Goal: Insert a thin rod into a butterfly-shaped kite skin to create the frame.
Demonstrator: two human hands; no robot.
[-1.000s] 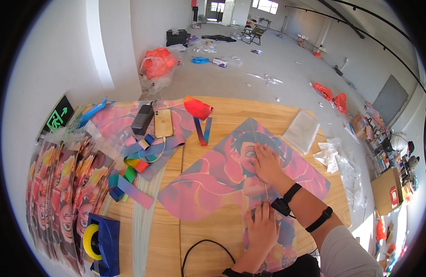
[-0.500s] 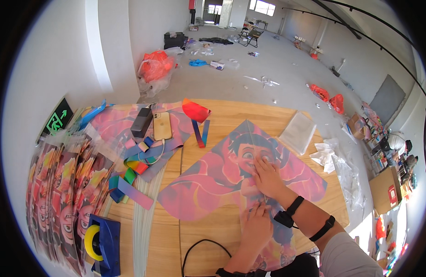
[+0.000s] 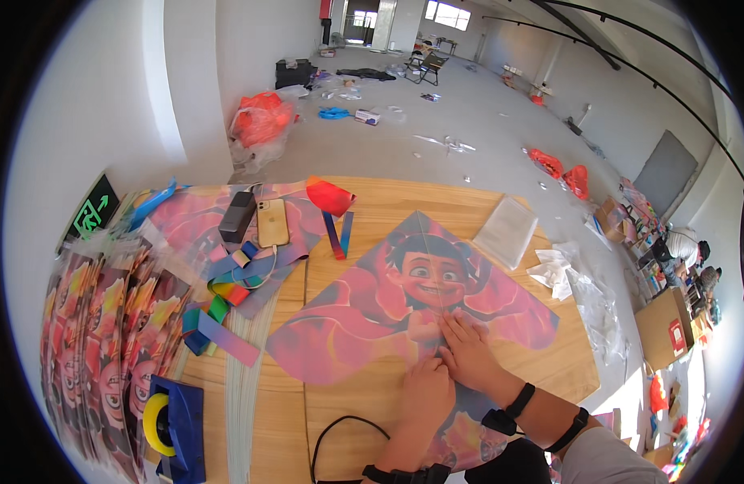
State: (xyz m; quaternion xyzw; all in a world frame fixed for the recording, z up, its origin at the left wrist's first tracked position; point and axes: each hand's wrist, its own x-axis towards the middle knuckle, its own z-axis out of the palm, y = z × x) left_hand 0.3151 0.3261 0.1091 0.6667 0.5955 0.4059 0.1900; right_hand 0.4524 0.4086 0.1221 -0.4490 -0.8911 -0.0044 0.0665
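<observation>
A grey floor (image 3: 372, 153) strewn with bags and scraps spreads behind a wooden table (image 3: 549, 371). On the table, a big pink and red kite (image 3: 420, 315) printed with a smiling cartoon figure lies flat, its top corner pointing away from the person and its lower part reaching the near edge. Along the left side stands a row of plastic-wrapped printed sheets (image 3: 110, 355), and between it and the kite runs a bundle of long pale sticks (image 3: 249, 411). A packet of clear plastic (image 3: 507, 232) lies just beyond the kite's right slope.

The right hand (image 3: 470, 355) rests nearly flat on the kite's middle, fingers stretched out and close together, gripping nothing. The left hand (image 3: 428, 394) is just beside it, nearer the person, its fingers bent down onto the kite; whether it pinches anything cannot be told.

A blue tape dispenser (image 3: 188, 431) with a yellow roll sits near the left edge. Colourful ribbons (image 3: 227, 339) lie curled near the sticks, close to a dark power bank (image 3: 238, 216) and a smaller gold phone (image 3: 273, 223) beside it.
</observation>
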